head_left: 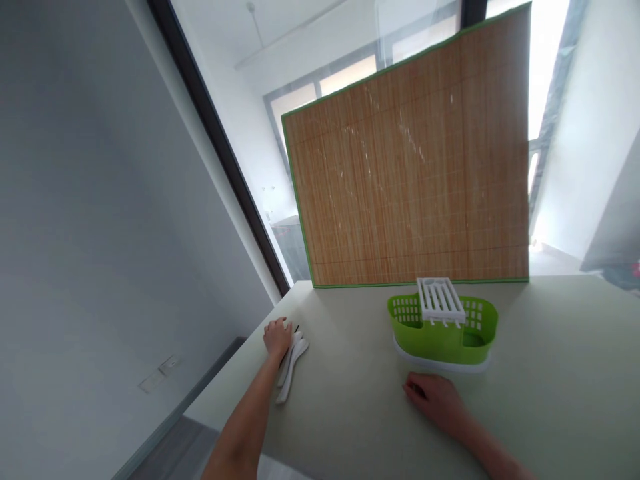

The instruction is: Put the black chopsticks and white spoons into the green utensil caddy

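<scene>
My left hand (pixel 277 337) rests on the left part of the table, its fingers apart and nothing visibly gripped in them. Right beside it lie white spoons (pixel 296 360) in a small bunch, handles toward me. Something thin and dark shows among them, mostly hidden by my hand and wrist. My right hand (pixel 434 396) lies on the table with its fingers curled in, holding nothing that I can see. Just beyond it stands a green utensil basket (pixel 433 343) on a white base tray (pixel 440 364). A white slatted rack (pixel 440 299) with small hooks sits across the basket's middle.
The pale table (pixel 350 393) has its left edge near my left forearm. A bamboo mat (pixel 415 167) with green edging stands upright at the back, against a glass window. A grey wall (pixel 100 233) with sockets rises at the left.
</scene>
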The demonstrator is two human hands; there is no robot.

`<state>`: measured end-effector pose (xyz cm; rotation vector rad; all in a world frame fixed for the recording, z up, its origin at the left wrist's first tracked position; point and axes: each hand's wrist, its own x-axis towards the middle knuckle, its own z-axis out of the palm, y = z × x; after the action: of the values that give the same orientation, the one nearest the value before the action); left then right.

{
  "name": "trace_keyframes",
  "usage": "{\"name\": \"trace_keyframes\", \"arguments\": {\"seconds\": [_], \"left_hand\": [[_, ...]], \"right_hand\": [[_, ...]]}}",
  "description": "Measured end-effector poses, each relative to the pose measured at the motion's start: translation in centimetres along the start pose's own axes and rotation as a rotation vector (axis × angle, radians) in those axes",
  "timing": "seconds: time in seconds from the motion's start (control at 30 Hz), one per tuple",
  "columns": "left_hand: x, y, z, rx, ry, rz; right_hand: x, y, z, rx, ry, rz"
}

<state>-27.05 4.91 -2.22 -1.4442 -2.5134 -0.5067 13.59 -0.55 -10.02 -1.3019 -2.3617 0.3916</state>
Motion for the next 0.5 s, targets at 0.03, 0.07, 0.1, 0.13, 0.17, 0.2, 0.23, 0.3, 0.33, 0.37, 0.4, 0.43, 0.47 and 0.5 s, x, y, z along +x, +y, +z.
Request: {"name": "trace_keyframes", "arguments": {"seconds": [0.03, 0.07, 0.1, 0.13, 0.17, 0.2, 0.23, 0.3, 0.33, 0.37, 0.4, 0.43, 0.47, 0.5], "left_hand": [[-0.1, 1.6, -0.6, -0.022, 0.016, 0.062], [-0.4, 3.5, -1.1, -0.046, 0.026, 0.13], [-1.1, 5.7, -1.7, -0.078, 0.032, 0.212], [-2.0, 8.0, -2.2, -0.108, 0.031, 0.292], [-3.3, 10.4, -2.7, -0.149, 0.027, 0.391], [-4.8, 12.8, -3.2, -0.243, 0.032, 0.562], [-6.5, 15.1, -3.6, -0.311, 0.025, 0.723], [-10.1, 19.2, -4.3, -0.342, 0.014, 0.95], [-11.7, 20.8, -4.6, -0.32, 0.006, 1.013], [-13.0, 22.2, -4.8, -0.284, -0.007, 1.045], [-14.1, 23.3, -4.9, -0.241, -0.023, 1.053], [-14.9, 24.1, -4.9, -0.2, -0.038, 1.042], [-15.3, 24.8, -4.9, -0.164, -0.052, 1.02], [-15.6, 25.2, -4.9, -0.139, -0.063, 0.992]], "right_hand": [[0.0, 0.0, 0.0, -0.007, 0.003, 0.001], [0.0, 0.0, 0.0, -0.012, 0.006, 0.001], [0.0, 0.0, 0.0, -0.016, 0.01, 0.0], [0.0, 0.0, 0.0, -0.019, 0.012, -0.003], [-0.1, -0.1, 0.0, -0.021, 0.012, -0.007], [-0.1, -0.1, -0.1, -0.024, 0.01, -0.014], [-0.2, -0.2, -0.1, -0.03, 0.012, -0.02], [-0.3, -0.4, -0.2, -0.052, 0.024, -0.032], [-0.4, -0.5, -0.2, -0.065, 0.034, -0.041], [-0.5, -0.6, -0.2, -0.078, 0.046, -0.052], [-0.6, -0.6, -0.1, -0.092, 0.057, -0.063], [-0.7, -0.7, -0.1, -0.104, 0.067, -0.075], [-0.8, -0.8, -0.1, -0.116, 0.075, -0.09], [-0.9, -0.8, 0.0, -0.129, 0.082, -0.105]]}}
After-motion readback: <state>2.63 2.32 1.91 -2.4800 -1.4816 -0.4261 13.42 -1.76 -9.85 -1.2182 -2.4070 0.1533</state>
